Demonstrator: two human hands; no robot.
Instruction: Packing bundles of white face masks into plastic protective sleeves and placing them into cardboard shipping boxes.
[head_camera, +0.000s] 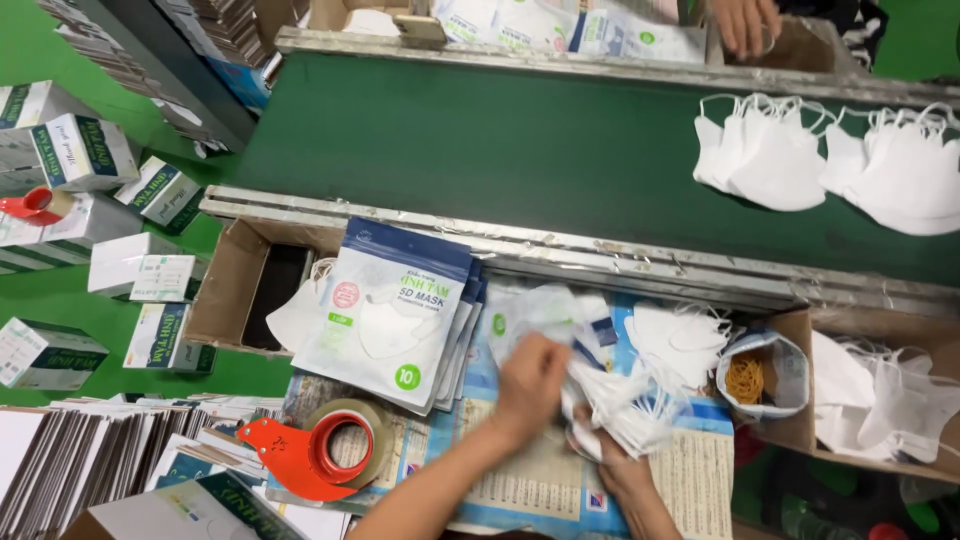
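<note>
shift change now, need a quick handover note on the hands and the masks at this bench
Left hand: on top of a bundle of white masks, blurred mid-motion.
Right hand: under the same bundle, gripping it from below.
Pouches: stacked to the left of the hands, against the belt rail.
Loose masks: two heaps on the green belt, more in the right-hand box.
Bag of rubber bands: just right of the bundle.
Tape dispenser: front left.
Done: filled pouches stacked. Left: the held bundle is not yet in a pouch.
</note>
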